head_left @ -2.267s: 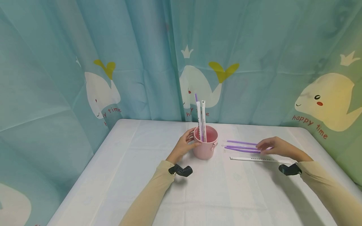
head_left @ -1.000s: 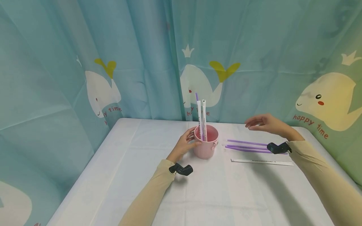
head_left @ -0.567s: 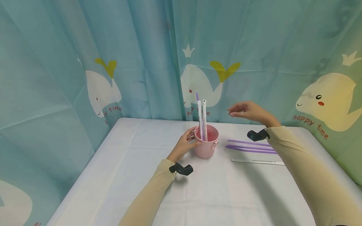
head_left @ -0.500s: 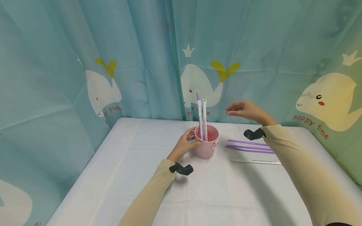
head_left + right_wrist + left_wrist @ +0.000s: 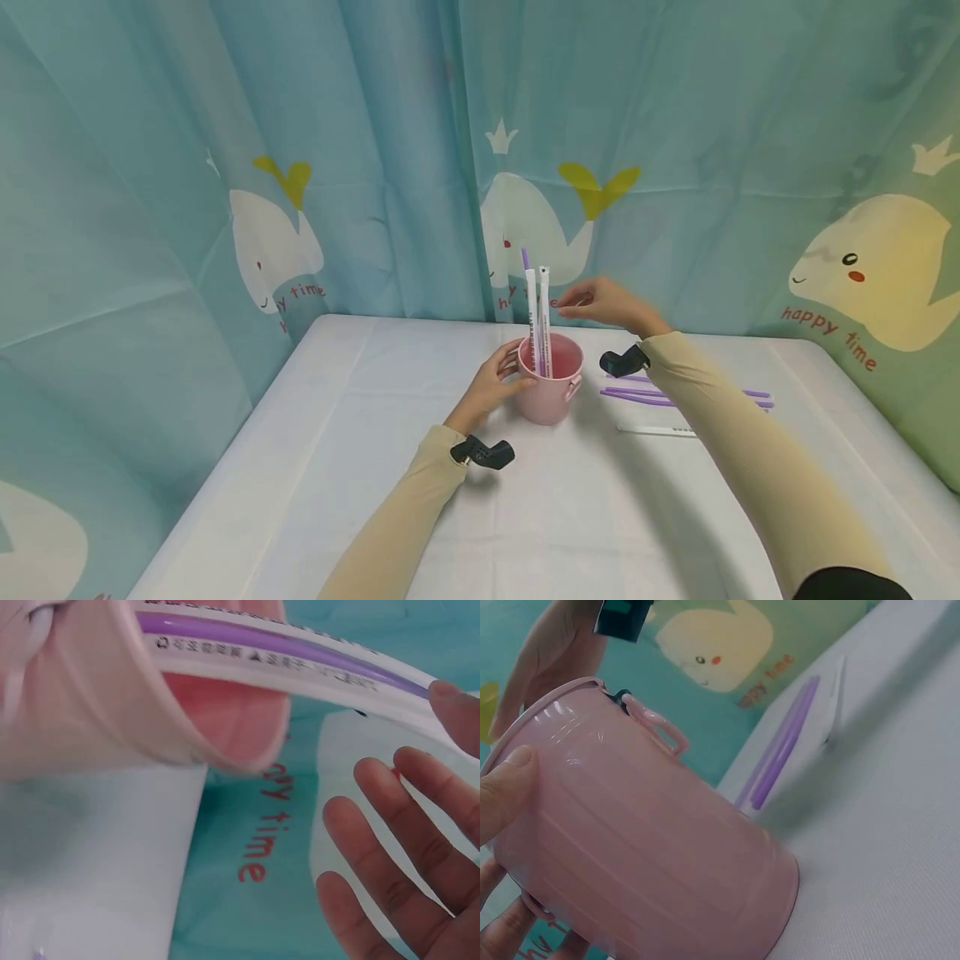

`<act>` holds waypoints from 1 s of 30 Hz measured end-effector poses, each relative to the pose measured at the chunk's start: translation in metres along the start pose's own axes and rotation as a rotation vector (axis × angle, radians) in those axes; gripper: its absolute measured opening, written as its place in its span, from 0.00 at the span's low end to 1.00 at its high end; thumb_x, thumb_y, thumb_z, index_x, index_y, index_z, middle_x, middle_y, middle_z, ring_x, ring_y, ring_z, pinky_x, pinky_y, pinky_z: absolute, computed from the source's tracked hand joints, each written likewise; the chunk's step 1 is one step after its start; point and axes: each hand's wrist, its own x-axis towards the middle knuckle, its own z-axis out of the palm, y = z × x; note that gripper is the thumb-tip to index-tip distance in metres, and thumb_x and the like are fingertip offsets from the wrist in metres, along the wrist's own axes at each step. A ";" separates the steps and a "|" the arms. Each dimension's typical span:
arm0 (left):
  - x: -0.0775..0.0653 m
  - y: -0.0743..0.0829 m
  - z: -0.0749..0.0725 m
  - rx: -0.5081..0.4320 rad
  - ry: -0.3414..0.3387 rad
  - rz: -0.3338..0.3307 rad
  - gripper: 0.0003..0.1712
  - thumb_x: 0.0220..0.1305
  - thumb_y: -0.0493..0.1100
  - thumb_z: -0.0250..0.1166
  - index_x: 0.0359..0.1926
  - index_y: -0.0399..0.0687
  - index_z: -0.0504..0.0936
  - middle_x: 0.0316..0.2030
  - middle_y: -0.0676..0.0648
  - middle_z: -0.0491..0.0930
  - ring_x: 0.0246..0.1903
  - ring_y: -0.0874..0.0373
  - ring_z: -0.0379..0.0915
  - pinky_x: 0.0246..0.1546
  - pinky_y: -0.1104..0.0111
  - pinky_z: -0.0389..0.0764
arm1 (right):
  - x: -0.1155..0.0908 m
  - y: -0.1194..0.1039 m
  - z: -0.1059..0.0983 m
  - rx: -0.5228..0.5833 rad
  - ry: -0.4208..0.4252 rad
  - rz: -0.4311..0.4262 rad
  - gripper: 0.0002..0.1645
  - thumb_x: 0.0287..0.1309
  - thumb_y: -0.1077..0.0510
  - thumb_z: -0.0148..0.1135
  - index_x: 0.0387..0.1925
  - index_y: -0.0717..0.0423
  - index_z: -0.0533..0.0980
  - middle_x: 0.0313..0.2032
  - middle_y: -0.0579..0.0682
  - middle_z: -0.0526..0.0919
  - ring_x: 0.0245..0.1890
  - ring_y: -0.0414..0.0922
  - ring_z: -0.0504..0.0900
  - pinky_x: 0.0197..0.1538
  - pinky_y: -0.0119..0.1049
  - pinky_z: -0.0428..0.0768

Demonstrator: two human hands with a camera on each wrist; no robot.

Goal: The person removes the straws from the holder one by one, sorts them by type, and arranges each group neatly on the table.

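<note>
A small pink bucket (image 5: 543, 403) with side handles stands on the table. My left hand (image 5: 486, 390) grips it from the left, with the thumb (image 5: 508, 787) over the outside near the rim and the fingers around the far side. Two white paper-wrapped straws (image 5: 545, 312) and a purple straw (image 5: 525, 259) stand in the bucket, leaning slightly. Beside their upper ends is my right hand (image 5: 606, 305), holding nothing. In the right wrist view its fingers (image 5: 390, 877) are spread and loosely bent, and the thumb (image 5: 454, 709) overlaps the straws' tips.
To the bucket's right, several purple straws (image 5: 637, 400) lie on the white table (image 5: 360, 500), partly behind the right sleeve (image 5: 742, 450). A wrapped straw (image 5: 656, 431) lies nearer, also partly covered. A whale-print curtain (image 5: 397, 167) hangs behind the table.
My right hand has left the straws on the table, risen, and moved left to the standing straws, coming down slightly at the end. The left hand keeps its grip on the bucket.
</note>
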 end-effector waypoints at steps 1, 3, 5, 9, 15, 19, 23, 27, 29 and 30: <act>0.000 0.000 0.000 0.000 0.001 -0.005 0.41 0.58 0.37 0.65 0.70 0.48 0.57 0.68 0.40 0.62 0.66 0.42 0.60 0.69 0.54 0.64 | 0.001 0.000 0.003 0.008 -0.002 -0.002 0.17 0.57 0.53 0.64 0.45 0.60 0.81 0.45 0.58 0.84 0.44 0.51 0.83 0.52 0.50 0.82; -0.001 0.001 0.001 0.008 0.002 -0.008 0.41 0.59 0.37 0.65 0.70 0.49 0.57 0.68 0.40 0.62 0.66 0.42 0.60 0.69 0.53 0.64 | 0.003 0.001 0.008 0.025 -0.009 0.000 0.16 0.56 0.55 0.64 0.44 0.60 0.81 0.44 0.59 0.84 0.44 0.52 0.83 0.51 0.51 0.82; -0.001 0.001 0.001 0.011 0.007 -0.015 0.41 0.59 0.37 0.65 0.70 0.50 0.57 0.68 0.41 0.62 0.67 0.43 0.60 0.69 0.53 0.64 | 0.005 0.002 0.013 0.037 -0.022 0.006 0.16 0.56 0.55 0.65 0.44 0.60 0.81 0.43 0.59 0.85 0.43 0.51 0.84 0.50 0.50 0.83; -0.002 0.001 0.001 0.015 0.009 -0.019 0.41 0.58 0.38 0.65 0.70 0.51 0.58 0.68 0.41 0.63 0.67 0.43 0.60 0.69 0.53 0.64 | 0.006 0.004 0.020 0.046 -0.054 0.028 0.16 0.56 0.53 0.65 0.43 0.59 0.81 0.41 0.58 0.85 0.42 0.49 0.83 0.49 0.47 0.83; -0.001 0.000 0.002 0.011 0.013 -0.024 0.40 0.59 0.38 0.66 0.70 0.51 0.58 0.68 0.42 0.63 0.66 0.43 0.60 0.68 0.53 0.64 | 0.008 0.009 0.029 0.051 -0.073 0.028 0.16 0.56 0.52 0.65 0.40 0.61 0.81 0.40 0.57 0.85 0.41 0.47 0.82 0.50 0.47 0.83; -0.001 0.000 0.002 0.012 0.014 -0.024 0.41 0.58 0.38 0.66 0.70 0.51 0.58 0.68 0.41 0.63 0.66 0.43 0.60 0.68 0.53 0.65 | 0.009 0.009 0.034 0.026 -0.068 0.023 0.13 0.56 0.55 0.65 0.36 0.62 0.81 0.37 0.56 0.85 0.37 0.44 0.81 0.48 0.41 0.84; -0.001 0.000 0.002 0.019 0.011 -0.018 0.41 0.59 0.38 0.66 0.70 0.50 0.58 0.68 0.41 0.63 0.66 0.43 0.60 0.68 0.53 0.65 | 0.010 0.010 0.036 0.030 -0.072 0.018 0.12 0.56 0.56 0.64 0.36 0.63 0.82 0.36 0.57 0.86 0.36 0.43 0.81 0.48 0.40 0.84; 0.000 0.000 0.001 0.023 0.010 -0.011 0.41 0.59 0.38 0.65 0.70 0.49 0.57 0.68 0.40 0.62 0.66 0.42 0.60 0.68 0.53 0.64 | 0.010 0.011 0.035 0.064 -0.066 0.017 0.14 0.58 0.58 0.62 0.40 0.65 0.81 0.38 0.58 0.86 0.36 0.41 0.82 0.46 0.41 0.85; 0.000 0.001 0.001 0.022 0.008 -0.011 0.41 0.59 0.38 0.65 0.70 0.49 0.57 0.68 0.40 0.62 0.66 0.42 0.60 0.69 0.53 0.64 | 0.010 0.011 0.033 0.082 -0.056 0.019 0.15 0.59 0.58 0.61 0.42 0.67 0.80 0.39 0.59 0.86 0.36 0.41 0.82 0.46 0.43 0.85; 0.000 0.001 0.000 0.021 0.006 -0.009 0.41 0.59 0.38 0.65 0.70 0.48 0.57 0.68 0.39 0.62 0.67 0.42 0.60 0.69 0.53 0.64 | 0.010 0.011 0.032 0.085 -0.049 0.018 0.16 0.60 0.58 0.60 0.43 0.67 0.80 0.39 0.59 0.85 0.36 0.41 0.82 0.46 0.44 0.85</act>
